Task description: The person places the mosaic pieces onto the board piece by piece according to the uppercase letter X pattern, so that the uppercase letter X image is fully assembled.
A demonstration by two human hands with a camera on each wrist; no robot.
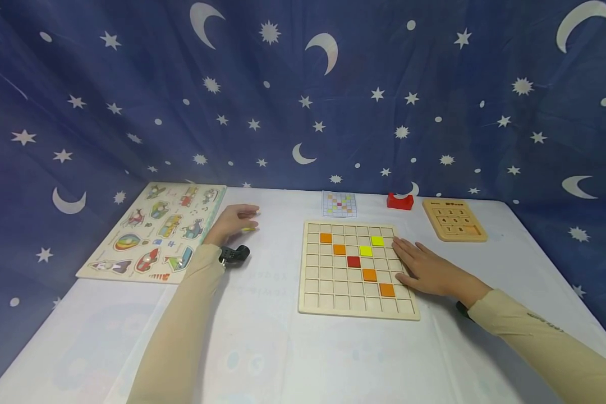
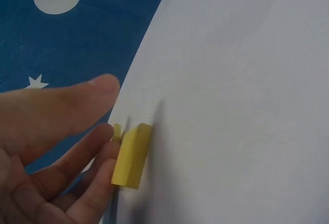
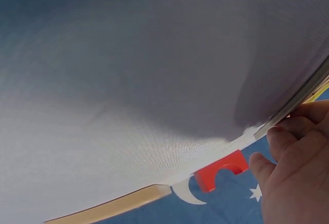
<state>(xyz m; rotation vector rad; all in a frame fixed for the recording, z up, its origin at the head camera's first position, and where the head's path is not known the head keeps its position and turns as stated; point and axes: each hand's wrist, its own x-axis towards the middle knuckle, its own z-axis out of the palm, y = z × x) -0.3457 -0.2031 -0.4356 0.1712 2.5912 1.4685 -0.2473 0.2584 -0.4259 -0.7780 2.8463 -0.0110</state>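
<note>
My left hand (image 1: pixel 232 221) is beside the picture puzzle, over the white table. In the left wrist view a thick yellow block (image 2: pixel 132 154) is right at the fingertips, with the thumb held apart from it. A bit of another yellow piece (image 2: pixel 117 131) shows behind the fingers. My right hand (image 1: pixel 429 270) rests on the right edge of a wooden grid board (image 1: pixel 328 303), fingers stretched toward its squares. Orange tiles (image 1: pixel 369 275) and a red tile (image 1: pixel 353 262) form one diagonal on the board. Two yellow tiles (image 1: pixel 366 251) lie up and right of the red one.
A small card with a colored grid pattern (image 1: pixel 339 204) lies behind the board. A red arch block (image 1: pixel 400 202) and a wooden number puzzle (image 1: pixel 454 220) are at the back right. The picture puzzle (image 1: pixel 151 233) lies at the left. A starry blue curtain (image 1: pixel 283 112) borders the table.
</note>
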